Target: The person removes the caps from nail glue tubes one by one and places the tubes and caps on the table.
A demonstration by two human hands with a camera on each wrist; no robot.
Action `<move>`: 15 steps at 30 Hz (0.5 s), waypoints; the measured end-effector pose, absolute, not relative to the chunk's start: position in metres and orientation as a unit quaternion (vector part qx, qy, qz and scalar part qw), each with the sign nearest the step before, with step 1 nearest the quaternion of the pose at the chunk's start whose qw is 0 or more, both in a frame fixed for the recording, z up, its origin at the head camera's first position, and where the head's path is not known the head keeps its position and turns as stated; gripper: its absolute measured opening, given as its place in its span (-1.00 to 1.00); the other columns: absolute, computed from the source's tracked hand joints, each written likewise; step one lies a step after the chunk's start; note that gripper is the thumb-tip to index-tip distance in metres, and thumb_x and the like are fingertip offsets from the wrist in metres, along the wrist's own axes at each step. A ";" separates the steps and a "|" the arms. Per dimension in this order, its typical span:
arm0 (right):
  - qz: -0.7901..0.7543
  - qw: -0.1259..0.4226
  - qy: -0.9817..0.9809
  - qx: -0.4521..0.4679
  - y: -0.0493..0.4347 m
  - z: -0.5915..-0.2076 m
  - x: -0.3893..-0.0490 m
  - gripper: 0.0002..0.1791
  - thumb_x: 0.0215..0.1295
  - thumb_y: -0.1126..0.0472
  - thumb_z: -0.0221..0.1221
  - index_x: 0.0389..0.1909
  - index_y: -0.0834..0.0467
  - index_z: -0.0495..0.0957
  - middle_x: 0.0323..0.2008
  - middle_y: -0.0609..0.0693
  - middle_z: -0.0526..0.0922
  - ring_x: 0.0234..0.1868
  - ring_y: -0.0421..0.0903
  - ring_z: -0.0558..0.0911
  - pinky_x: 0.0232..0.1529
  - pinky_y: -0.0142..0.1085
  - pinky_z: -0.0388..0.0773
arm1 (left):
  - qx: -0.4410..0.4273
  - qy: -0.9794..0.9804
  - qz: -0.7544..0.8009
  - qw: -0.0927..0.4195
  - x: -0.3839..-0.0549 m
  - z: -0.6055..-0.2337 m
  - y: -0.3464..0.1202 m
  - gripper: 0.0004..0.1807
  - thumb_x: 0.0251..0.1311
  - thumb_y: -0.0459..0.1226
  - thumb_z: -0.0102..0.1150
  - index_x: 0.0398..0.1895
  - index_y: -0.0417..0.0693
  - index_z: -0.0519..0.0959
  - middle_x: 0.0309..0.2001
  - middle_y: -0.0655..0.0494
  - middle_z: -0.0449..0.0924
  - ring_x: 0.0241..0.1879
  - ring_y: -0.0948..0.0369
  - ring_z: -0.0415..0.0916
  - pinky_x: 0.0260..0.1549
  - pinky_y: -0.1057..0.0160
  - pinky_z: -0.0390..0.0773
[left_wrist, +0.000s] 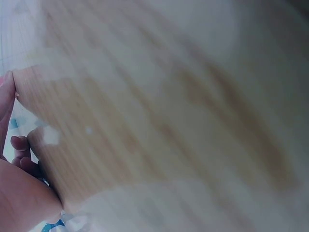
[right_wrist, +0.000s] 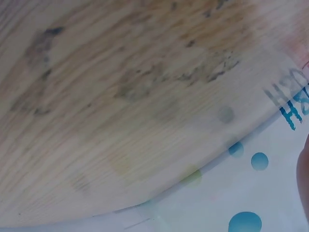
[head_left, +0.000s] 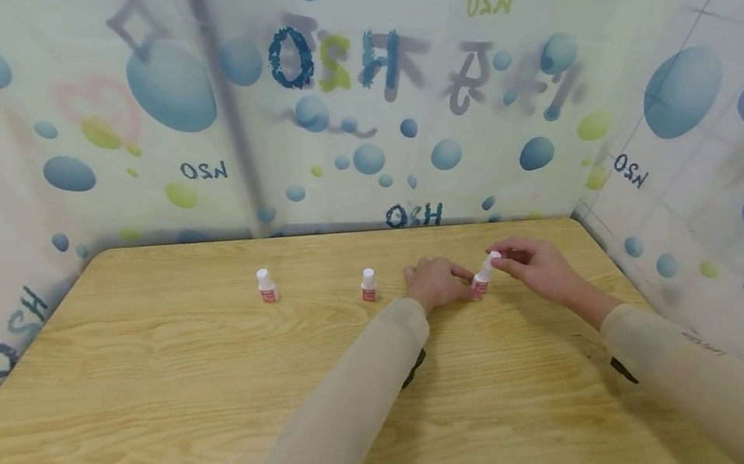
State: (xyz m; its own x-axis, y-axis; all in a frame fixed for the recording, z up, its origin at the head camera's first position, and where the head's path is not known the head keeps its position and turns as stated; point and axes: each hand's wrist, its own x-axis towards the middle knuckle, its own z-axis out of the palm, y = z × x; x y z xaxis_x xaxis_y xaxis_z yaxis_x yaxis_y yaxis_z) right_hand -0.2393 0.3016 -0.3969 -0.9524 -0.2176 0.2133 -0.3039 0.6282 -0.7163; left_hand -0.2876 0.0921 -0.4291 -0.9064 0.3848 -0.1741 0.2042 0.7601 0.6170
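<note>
Near the back right of the table, a small bottle (head_left: 480,285) with a pink-red label leans to the right. My left hand (head_left: 437,283) grips its lower part between the fingertips. Above it, the fingertips of my right hand (head_left: 537,267) pinch the white cap (head_left: 494,257). White shows between the label and those fingers; whether the cap is loose, I cannot tell. In the left wrist view, part of the left hand (left_wrist: 21,186) shows at the left edge. Only a sliver of the right hand (right_wrist: 303,181) appears in its wrist view.
Two similar white-capped bottles stand upright to the left, one bottle (head_left: 368,286) near the left hand and another bottle (head_left: 268,286) farther off. The wooden table (head_left: 152,386) meets a patterned curtain (head_left: 346,141) at its back edge.
</note>
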 end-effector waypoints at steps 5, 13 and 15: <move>0.421 0.051 -0.895 0.136 0.305 -0.394 -0.237 -0.67 0.55 0.22 0.25 0.20 0.30 0.66 -0.13 0.19 0.69 -0.32 -0.32 0.56 -0.32 -0.43 0.55 | 0.155 0.925 0.313 0.149 -0.287 -0.428 0.091 -0.63 0.20 0.11 0.51 0.08 0.44 0.80 0.29 0.29 0.69 0.28 0.05 0.39 0.25 -0.05 0.13; 0.424 0.036 -0.895 0.135 0.309 -0.392 -0.234 -0.69 0.58 0.16 0.22 0.20 0.21 0.65 -0.39 0.08 0.54 -0.49 -0.16 0.46 -0.50 -0.31 0.41 | 0.155 0.924 0.317 0.150 -0.286 -0.427 0.091 -0.63 0.19 0.10 0.52 0.08 0.43 0.80 0.30 0.30 0.69 0.32 0.03 0.37 0.26 -0.06 0.12; 0.424 0.036 -0.895 0.137 0.310 -0.392 -0.233 -0.69 0.58 0.17 0.21 0.20 0.21 0.65 -0.41 0.09 0.55 -0.49 -0.07 0.47 -0.52 -0.30 0.40 | 0.156 0.923 0.318 0.150 -0.286 -0.427 0.091 -0.62 0.19 0.10 0.52 0.09 0.42 0.80 0.30 0.30 0.69 0.33 0.03 0.37 0.27 -0.07 0.12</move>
State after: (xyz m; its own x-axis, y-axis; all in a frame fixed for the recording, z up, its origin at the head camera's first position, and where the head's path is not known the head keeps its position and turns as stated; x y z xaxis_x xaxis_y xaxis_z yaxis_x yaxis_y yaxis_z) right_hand -0.2334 0.3095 -0.3920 -0.9599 -0.2140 0.1812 -0.2758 0.6032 -0.7484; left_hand -0.2864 0.0913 -0.4271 -0.9064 0.3836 -0.1770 0.1933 0.7492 0.6335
